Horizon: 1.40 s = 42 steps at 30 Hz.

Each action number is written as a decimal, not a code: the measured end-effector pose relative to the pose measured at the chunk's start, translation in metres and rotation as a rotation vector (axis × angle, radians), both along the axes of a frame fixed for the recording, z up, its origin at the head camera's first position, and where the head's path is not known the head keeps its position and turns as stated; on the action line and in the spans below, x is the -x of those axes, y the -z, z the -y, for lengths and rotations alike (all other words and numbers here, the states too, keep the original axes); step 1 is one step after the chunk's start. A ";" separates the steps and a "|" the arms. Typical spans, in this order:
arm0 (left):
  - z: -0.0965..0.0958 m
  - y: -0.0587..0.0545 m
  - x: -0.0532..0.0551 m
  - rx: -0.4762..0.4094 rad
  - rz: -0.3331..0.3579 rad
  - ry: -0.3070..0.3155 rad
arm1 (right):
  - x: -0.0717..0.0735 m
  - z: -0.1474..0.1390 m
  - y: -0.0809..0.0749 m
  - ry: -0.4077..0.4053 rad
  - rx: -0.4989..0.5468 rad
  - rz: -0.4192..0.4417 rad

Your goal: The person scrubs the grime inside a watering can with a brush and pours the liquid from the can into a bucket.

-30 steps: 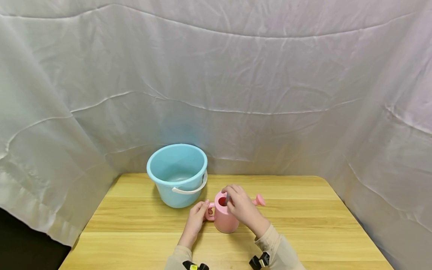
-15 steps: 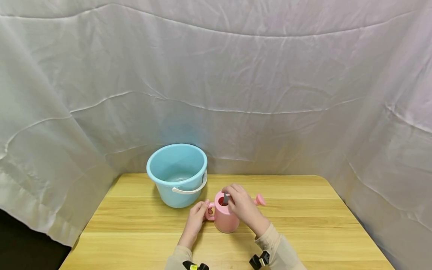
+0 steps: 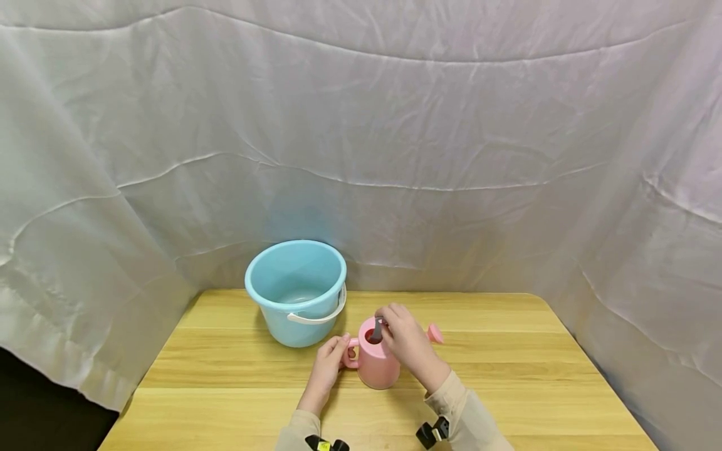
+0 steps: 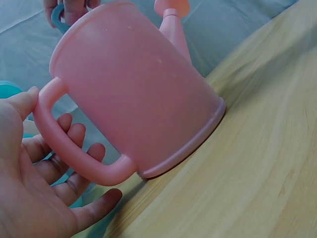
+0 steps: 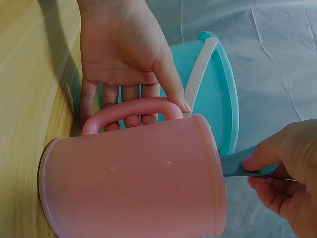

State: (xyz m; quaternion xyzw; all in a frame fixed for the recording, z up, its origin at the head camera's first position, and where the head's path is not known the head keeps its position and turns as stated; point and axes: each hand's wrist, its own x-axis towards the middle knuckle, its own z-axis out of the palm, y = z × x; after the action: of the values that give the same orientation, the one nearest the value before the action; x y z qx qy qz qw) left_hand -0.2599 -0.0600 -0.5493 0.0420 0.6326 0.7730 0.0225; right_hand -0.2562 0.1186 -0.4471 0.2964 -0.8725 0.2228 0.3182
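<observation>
A pink watering can (image 3: 379, 366) stands upright on the table, its spout pointing right. My left hand (image 3: 328, 363) holds the can's handle (image 4: 79, 158), thumb on the upper part and fingers behind it. Over the top opening, my right hand (image 3: 407, 338) pinches a dark grey-blue, flat, handle-like piece (image 5: 242, 163) between thumb and fingers. In the left wrist view, a curved part of this grey-blue piece (image 4: 59, 20) shows above the rim. Its lower end goes into the can and is hidden, so its kind cannot be told.
A light blue bucket (image 3: 271, 322) with a white handle (image 3: 324, 318) stands behind and left of the can, near the table's back edge. The wooden table (image 3: 507, 376) is enclosed by grey cloth (image 3: 395, 125) at the back and sides.
My right hand has shifted slightly, and the grey-blue piece has turned in the opening, so more of it shows. My left hand and the watering can have stayed in place.
</observation>
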 end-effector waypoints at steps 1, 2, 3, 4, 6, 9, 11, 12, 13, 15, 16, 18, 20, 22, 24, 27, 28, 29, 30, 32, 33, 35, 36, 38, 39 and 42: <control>0.000 0.000 0.000 -0.001 -0.001 0.000 | 0.000 0.000 0.000 -0.004 0.000 -0.011; 0.000 0.000 0.000 -0.002 -0.003 0.000 | 0.000 0.000 -0.001 -0.007 0.000 -0.022; -0.001 0.001 0.000 -0.003 -0.003 0.000 | 0.001 0.000 -0.002 -0.011 0.001 -0.036; -0.001 0.001 0.001 -0.004 -0.005 0.000 | 0.001 0.000 -0.002 -0.015 0.001 -0.051; -0.001 0.002 0.001 -0.002 -0.006 -0.001 | 0.001 0.001 -0.004 -0.018 0.002 -0.084; -0.001 0.002 0.002 -0.002 -0.008 0.000 | -0.001 0.002 -0.007 -0.021 0.008 -0.122; -0.001 0.003 0.002 -0.002 -0.011 0.001 | -0.003 0.003 -0.009 -0.024 0.012 -0.140; -0.001 0.003 0.002 -0.004 -0.013 0.001 | -0.003 0.003 -0.010 -0.027 0.014 -0.148; -0.001 0.003 0.002 -0.004 -0.015 0.002 | -0.004 0.003 -0.011 -0.029 0.016 -0.155; -0.001 0.003 0.002 -0.004 -0.016 0.002 | -0.005 0.004 -0.013 -0.033 0.017 -0.168; -0.001 0.003 0.002 -0.004 -0.018 0.002 | -0.006 0.005 -0.013 -0.032 0.016 -0.174; -0.001 0.002 0.002 -0.002 -0.016 0.003 | -0.006 0.005 -0.013 -0.028 0.018 -0.187; -0.001 0.001 0.002 0.000 -0.007 -0.002 | -0.006 0.005 -0.012 -0.019 0.020 -0.194; -0.001 0.001 0.002 0.000 0.001 -0.006 | -0.005 0.005 -0.011 -0.010 0.025 -0.193; -0.001 0.001 0.002 0.006 0.005 -0.007 | -0.004 0.004 -0.009 0.001 0.032 -0.187; -0.001 0.000 0.001 0.009 0.008 -0.009 | -0.003 0.004 -0.007 0.015 0.041 -0.180; 0.000 0.000 0.001 0.014 0.007 -0.008 | -0.003 0.004 -0.007 0.020 0.042 -0.176; 0.000 0.000 0.001 0.017 0.007 -0.008 | -0.003 0.004 -0.006 0.025 0.042 -0.175; 0.000 0.000 0.001 0.017 0.010 -0.009 | -0.002 0.003 -0.005 0.028 0.043 -0.171; 0.000 0.001 0.001 0.025 0.005 -0.007 | -0.002 0.003 -0.003 0.041 0.031 -0.159; 0.000 0.001 0.001 0.026 0.003 -0.007 | -0.002 0.003 -0.002 0.046 0.024 -0.149; 0.000 0.001 0.001 0.025 0.000 -0.005 | -0.002 0.003 0.000 0.056 0.011 -0.125; 0.000 0.001 0.001 0.024 -0.001 -0.005 | -0.002 0.003 0.001 0.062 0.007 -0.110; 0.000 0.001 0.001 0.021 -0.002 -0.005 | -0.002 0.004 0.003 0.069 -0.002 -0.082; 0.000 0.001 0.001 0.020 0.000 -0.006 | -0.002 0.004 0.004 0.072 -0.004 -0.068; 0.000 0.000 0.001 0.026 0.000 -0.009 | -0.001 0.005 0.005 0.081 -0.011 -0.036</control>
State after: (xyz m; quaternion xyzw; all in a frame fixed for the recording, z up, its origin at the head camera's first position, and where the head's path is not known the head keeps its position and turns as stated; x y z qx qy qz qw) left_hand -0.2608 -0.0600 -0.5494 0.0390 0.6428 0.7648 0.0195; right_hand -0.2550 0.1141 -0.4524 0.2666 -0.8791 0.1992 0.3411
